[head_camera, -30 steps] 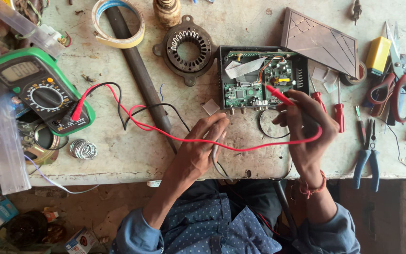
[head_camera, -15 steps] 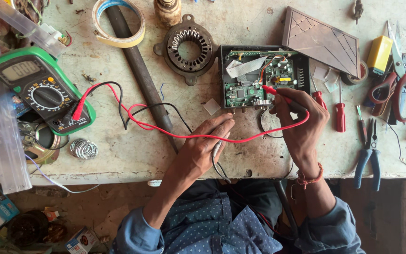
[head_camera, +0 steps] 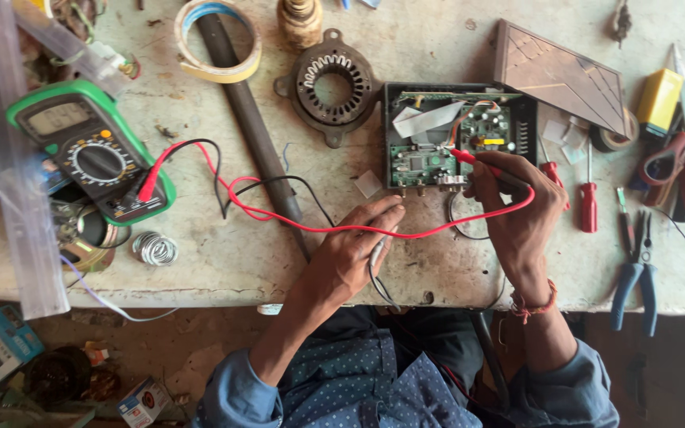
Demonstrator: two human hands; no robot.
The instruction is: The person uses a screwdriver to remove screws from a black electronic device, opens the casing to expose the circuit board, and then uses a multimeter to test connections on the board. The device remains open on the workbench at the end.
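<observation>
While my left hand (head_camera: 354, 250) is pinching the black probe (head_camera: 376, 252), my right hand (head_camera: 517, 206) is gripping the red probe (head_camera: 469, 157) on the board (head_camera: 438, 154).

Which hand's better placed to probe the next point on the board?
Right. The right hand holds the red probe with its tip already over the circuit board. The left hand rests lower on the table.
</observation>
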